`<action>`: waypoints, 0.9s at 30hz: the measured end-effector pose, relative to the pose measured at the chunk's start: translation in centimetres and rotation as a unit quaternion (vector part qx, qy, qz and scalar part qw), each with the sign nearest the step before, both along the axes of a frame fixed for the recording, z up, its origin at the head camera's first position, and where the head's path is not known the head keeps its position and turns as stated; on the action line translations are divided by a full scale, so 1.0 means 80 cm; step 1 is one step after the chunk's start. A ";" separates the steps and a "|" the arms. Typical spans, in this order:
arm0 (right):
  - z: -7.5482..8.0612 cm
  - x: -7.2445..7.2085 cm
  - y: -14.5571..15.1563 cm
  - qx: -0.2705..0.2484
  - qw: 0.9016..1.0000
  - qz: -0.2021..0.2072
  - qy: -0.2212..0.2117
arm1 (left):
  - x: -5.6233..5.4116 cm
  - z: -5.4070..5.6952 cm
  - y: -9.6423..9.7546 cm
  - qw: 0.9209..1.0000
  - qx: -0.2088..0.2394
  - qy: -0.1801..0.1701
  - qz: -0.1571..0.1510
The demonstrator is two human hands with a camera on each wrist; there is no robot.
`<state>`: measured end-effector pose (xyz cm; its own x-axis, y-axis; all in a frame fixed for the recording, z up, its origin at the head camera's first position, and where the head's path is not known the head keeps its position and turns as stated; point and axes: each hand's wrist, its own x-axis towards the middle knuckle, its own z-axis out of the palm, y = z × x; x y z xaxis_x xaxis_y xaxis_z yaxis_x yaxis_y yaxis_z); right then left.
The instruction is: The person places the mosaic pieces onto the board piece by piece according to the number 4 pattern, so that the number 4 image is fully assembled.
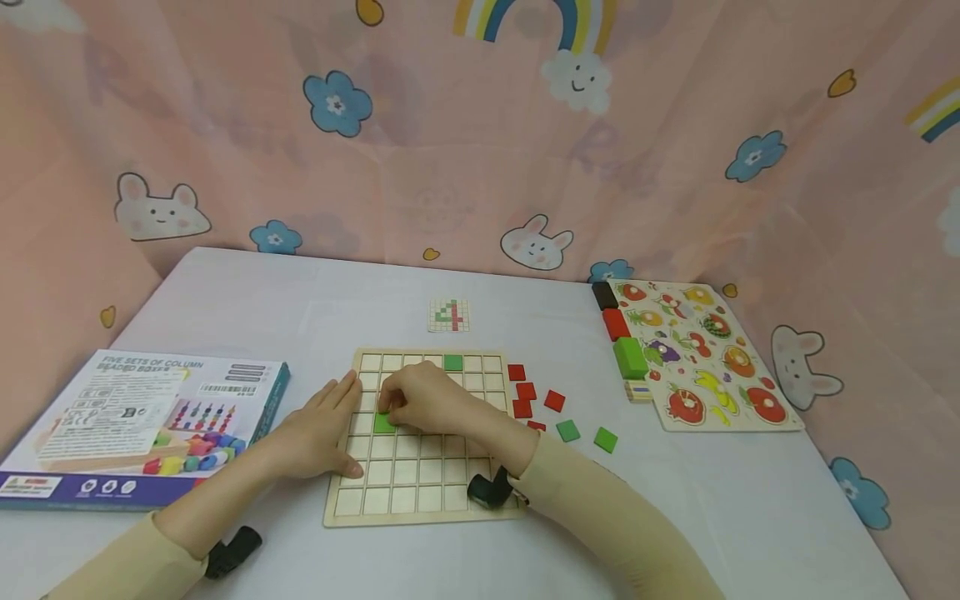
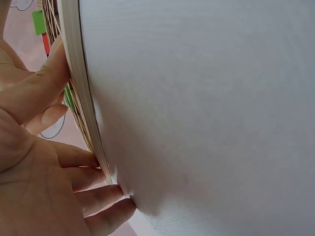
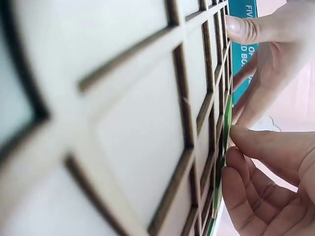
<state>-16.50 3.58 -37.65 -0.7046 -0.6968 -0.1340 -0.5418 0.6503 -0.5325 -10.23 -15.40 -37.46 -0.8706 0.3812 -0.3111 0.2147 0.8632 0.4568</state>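
Note:
A wooden grid board [image 1: 420,500] lies on the table in the head view. My left hand [image 1: 318,433] is at its left edge, thumb over the frame and fingers extended along the side. The left wrist view shows the fingertips [image 2: 93,160] against the board's rim. My right hand [image 1: 427,400] reaches over the grid with curled fingers, pinching a green square tile [image 3: 228,120] by its edge at a cell left of centre. Another green tile [image 1: 453,362] sits in the top row. The right hand covers several cells.
Several loose red tiles [image 1: 526,391] and green tiles [image 1: 606,440] lie right of the board. Behind it is a small pattern card [image 1: 448,316]. A boxed toy [image 1: 150,425] is at left; a fruit puzzle board [image 1: 705,358] is at right, with coloured blocks [image 1: 631,358] along its side.

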 end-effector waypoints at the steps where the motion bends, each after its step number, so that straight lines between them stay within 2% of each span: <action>1: 0.001 0.000 0.002 -0.003 1.000 -0.002 -0.004 | 0.000 0.000 0.000 1.000 0.000 0.000 0.000; 7: 0.012 -0.010 0.027 -0.032 0.999 -0.028 -0.023 | 0.000 -0.001 0.000 1.000 0.001 -0.001 0.004; 10: 0.018 -0.015 0.051 -0.045 0.998 -0.038 -0.016 | 0.000 -0.002 0.001 1.000 0.003 -0.002 0.007; 16: 0.028 -0.023 0.113 -0.043 0.998 -0.049 -0.013 | 0.000 -0.002 0.000 1.000 0.001 0.004 0.005; 20: 0.027 -0.026 0.160 -0.037 0.997 -0.065 -0.029 | 0.000 -0.002 0.000 1.000 0.000 0.004 0.004; 27: 0.021 -0.026 0.240 -0.013 0.995 -0.066 -0.076 | 0.000 -0.001 0.001 1.000 0.004 -0.001 0.006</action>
<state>-18.60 22.76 -35.98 -0.7631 -0.6042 -0.2295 -0.3639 0.6951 -0.6200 -10.26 -15.33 -37.51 -0.8742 0.3735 -0.3103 0.2031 0.8617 0.4650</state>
